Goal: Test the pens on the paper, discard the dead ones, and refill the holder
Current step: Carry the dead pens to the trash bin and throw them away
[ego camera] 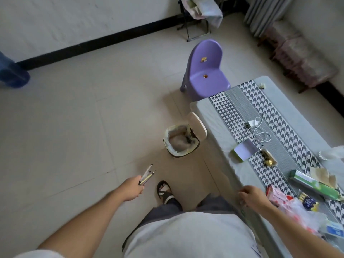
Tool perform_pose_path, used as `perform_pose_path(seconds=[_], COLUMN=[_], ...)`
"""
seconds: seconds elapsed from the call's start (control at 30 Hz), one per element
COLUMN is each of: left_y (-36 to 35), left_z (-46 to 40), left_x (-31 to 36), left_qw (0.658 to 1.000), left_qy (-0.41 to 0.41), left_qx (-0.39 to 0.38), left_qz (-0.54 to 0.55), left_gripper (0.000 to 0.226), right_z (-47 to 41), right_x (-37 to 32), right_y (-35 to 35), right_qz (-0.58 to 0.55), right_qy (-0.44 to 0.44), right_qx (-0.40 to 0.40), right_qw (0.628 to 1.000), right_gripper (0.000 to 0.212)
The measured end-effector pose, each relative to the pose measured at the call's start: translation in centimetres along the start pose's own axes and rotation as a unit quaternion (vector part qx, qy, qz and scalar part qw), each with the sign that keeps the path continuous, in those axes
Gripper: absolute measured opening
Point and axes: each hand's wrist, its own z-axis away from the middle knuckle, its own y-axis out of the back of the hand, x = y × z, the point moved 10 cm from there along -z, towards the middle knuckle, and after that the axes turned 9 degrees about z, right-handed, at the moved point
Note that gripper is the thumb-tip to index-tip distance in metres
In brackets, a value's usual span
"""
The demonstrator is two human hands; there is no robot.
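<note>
A few slim pens (147, 174) bunched together, tips fanning forward and up; short of the open, lined bin (181, 140).

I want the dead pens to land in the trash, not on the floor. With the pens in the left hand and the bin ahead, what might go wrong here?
1. The left hand grips the pens short of the bin; a toss from here may miss and scatter them on the tiles.
2. The bin's lid stands up on the far side, so a hard throw might bounce off.
3. The foot is near the bin and may knock it.
</note>
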Motion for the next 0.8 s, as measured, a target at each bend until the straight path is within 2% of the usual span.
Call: perform_pose_path(seconds=[0.1, 0.23, 0.43, 0.63, 0.8], left_y=[2.5, 3.2, 1.0, -1.0, -3.1], left_z=[-3.2, -7.0, -11.7, -17.7, -23.4], left_x=[4.4, 9.7, 14.4, 19.0, 21.1], left_qw=[0.998, 0.995, 0.997, 0.993, 0.992], left_qy=[-0.018, -0.033, -0.001, 0.015, 0.006], left_qx=[-0.011, -0.026, -0.040, -0.006, -0.003], left_qz=[-0.064, -0.088, -0.073, -0.120, -0.127], left_gripper=[0.010, 0.012, 0.011, 0.024, 0.032], right_z=[-1.3, -3.8, -9.2, -13.3, -14.5], right_x=[-1.6, -4.0, -6.5, -8.1, -7.9], right_y=[1.2, 2.1, 4.4, 8.4, 8.2], right_qz=[-0.012, -0.007, -0.010, -0.024, -0.019], right_qy=[-0.009, 0.013, 0.044, 0.064, 0.050], right_qx=[-0.001, -0.026, -0.060, -0.056, -0.064], right_qw=[1.000, 1.000, 0.997, 0.996, 0.997], right_gripper=[0.014, 0.009, 0.008, 0.012, 0.013])
